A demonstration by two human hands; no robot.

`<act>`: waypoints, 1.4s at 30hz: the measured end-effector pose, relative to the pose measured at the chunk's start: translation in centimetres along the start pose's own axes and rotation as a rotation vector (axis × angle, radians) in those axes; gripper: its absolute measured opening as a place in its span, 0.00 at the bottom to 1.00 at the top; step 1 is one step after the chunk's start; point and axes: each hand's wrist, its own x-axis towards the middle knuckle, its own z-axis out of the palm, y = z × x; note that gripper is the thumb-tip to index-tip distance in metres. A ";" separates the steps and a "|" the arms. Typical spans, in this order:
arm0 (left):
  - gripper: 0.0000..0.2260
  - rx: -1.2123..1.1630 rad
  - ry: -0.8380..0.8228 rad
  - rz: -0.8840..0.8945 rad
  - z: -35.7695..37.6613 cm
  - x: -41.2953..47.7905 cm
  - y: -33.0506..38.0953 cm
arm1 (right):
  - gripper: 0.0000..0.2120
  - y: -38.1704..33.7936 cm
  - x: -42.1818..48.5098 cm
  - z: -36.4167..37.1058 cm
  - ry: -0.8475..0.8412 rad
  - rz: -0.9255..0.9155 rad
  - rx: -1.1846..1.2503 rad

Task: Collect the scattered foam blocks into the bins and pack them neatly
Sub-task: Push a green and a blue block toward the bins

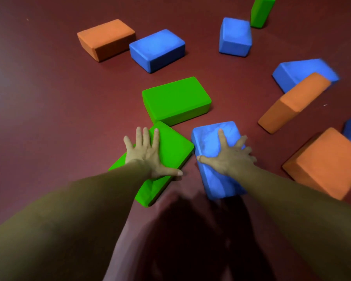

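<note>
Left hand (148, 155) flat and open, fingers spread on the near green block (174, 147); right hand (229, 155) open too, spread across the near blue block (209, 138). Both blocks lie on the floor (49, 98) just in front of the middle green block (176, 100); beyond it, an orange block (105, 37) beside a far blue block (157, 49)

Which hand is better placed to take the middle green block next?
Left, probably: the left hand has its fingers just short of the middle green block; the right hand rests on a blue block off to the side.
</note>
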 end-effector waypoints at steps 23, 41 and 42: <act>0.58 -0.271 0.036 -0.203 -17.0 -12.9 8.4 | 0.56 9.0 -16.5 -11.6 -0.010 0.186 0.397; 0.57 -0.150 0.048 0.486 -40.7 -39.4 30.9 | 0.55 30.5 -46.6 -26.4 0.341 0.970 0.611; 0.57 -0.139 0.046 0.528 -40.6 -41.4 32.7 | 0.56 32.0 -48.7 -26.1 0.307 1.015 0.628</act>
